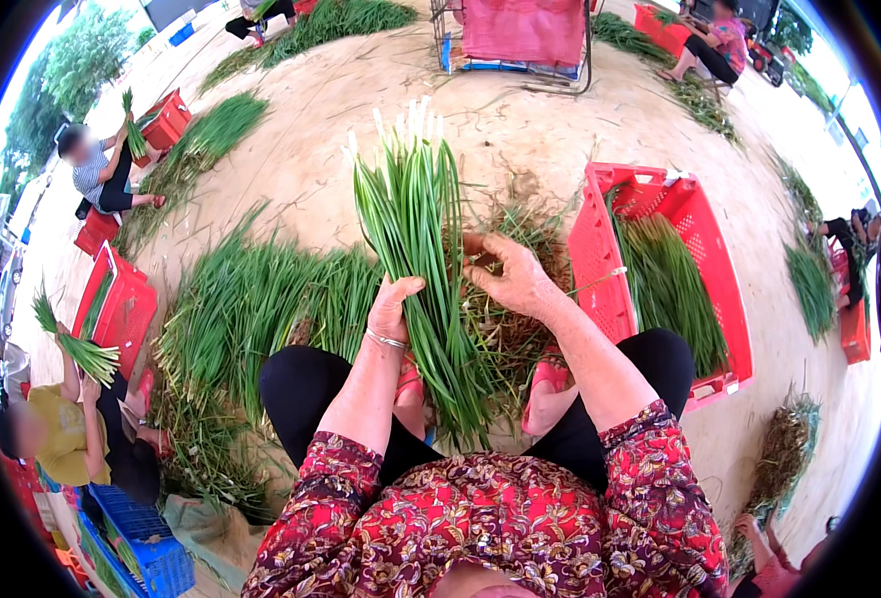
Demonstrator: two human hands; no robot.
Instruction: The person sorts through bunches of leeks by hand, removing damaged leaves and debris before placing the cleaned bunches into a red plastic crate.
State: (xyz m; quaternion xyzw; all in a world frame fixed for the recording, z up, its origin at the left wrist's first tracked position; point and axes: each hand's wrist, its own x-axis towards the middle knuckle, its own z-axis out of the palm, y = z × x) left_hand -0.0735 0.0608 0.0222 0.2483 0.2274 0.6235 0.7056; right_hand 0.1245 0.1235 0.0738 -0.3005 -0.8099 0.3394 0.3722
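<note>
My left hand point(391, 309) is closed round the middle of a thick bunch of green chives point(413, 204). The bunch stands nearly upright in front of me, pale stem ends at the top and leaf tips hanging between my knees. Just to its right is my right hand point(516, 281), fingers bent and apart, their tips close to the stems with nothing visible in them. Whether those fingertips touch the bunch, I cannot tell. A long heap of loose chives point(261, 309) lies on the ground to my left.
At my right stands a red plastic crate point(600, 264) with chives inside. Dry trimmings point(520, 224) cover the ground beyond my feet. A person in a yellow top point(67, 434) sits at the left near another red crate point(127, 309). Blue crates point(151, 543) stand at the lower left.
</note>
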